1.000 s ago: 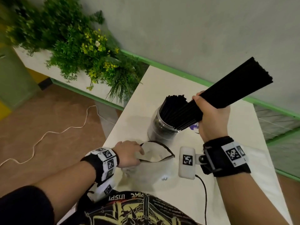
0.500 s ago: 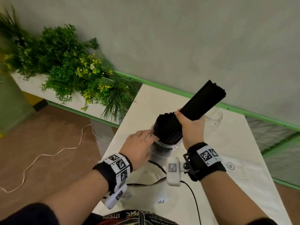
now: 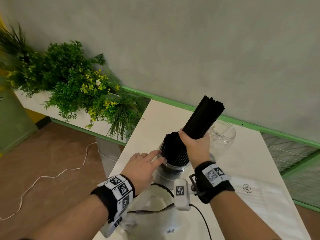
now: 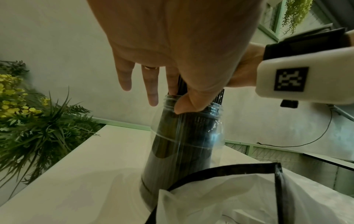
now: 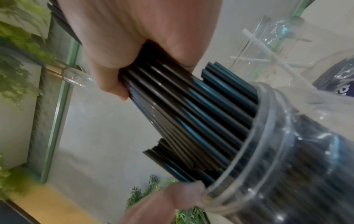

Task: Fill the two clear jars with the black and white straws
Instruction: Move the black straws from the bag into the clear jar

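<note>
A clear jar (image 3: 170,174) stands mid-table, packed with black straws. My right hand (image 3: 194,146) grips a thick bundle of black straws (image 3: 202,118), tilted up to the right, its lower end in the jar mouth. My left hand (image 3: 147,161) lies with straight fingers against the jar's rim and the straws inside. The left wrist view shows the thumb (image 4: 184,106) on the rim of the jar (image 4: 182,151). In the right wrist view the bundle (image 5: 191,113) enters the jar (image 5: 287,166). A second clear jar (image 3: 223,134) behind holds a few white straws (image 5: 256,44).
A crumpled plastic bag (image 3: 152,205) with a black rim lies at the table's (image 3: 251,170) near edge. A green planter (image 3: 72,87) stands left of the table, a grey wall behind. A white cord (image 3: 57,175) trails on the brown floor.
My left hand left the plastic bag and came to the jar's rim. My right hand swung the bundle more upright and lowered its end into the jar mouth.
</note>
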Tool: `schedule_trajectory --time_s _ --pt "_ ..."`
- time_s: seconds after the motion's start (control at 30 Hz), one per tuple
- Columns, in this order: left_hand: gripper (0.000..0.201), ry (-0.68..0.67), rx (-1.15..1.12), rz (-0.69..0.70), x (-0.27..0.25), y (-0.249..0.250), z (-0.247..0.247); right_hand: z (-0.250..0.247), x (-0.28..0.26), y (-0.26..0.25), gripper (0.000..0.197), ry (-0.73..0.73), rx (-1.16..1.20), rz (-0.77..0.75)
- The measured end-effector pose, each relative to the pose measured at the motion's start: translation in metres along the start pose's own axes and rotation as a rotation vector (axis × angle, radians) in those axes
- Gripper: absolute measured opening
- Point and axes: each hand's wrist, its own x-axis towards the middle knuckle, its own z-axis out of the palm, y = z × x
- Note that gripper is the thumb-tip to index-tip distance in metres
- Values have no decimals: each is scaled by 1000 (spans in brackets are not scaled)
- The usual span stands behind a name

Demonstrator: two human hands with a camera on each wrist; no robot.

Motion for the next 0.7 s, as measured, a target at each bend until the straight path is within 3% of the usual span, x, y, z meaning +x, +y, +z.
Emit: schedule_trajectory --time_s 0.3,0.43,0.53,0.6,0.7 --pt "69 -46 0 15 0 -2 -8 -11 -4 16 42 -98 -154 50" --pt "46 -13 -304 52 7 -16 -26 -20 -7 15 41 -181 -174 80" --pt "29 192 -541 -35 21 -25 -47 -26 -8 16 44 -225 -183 87" --pt "29 266 -667 -80 35 -21 -66 -30 -9 13 45 -262 -220 83" --pt "45 227 -880 -15 58 -1 -95 -36 -9 1 35 -357 -261 40"
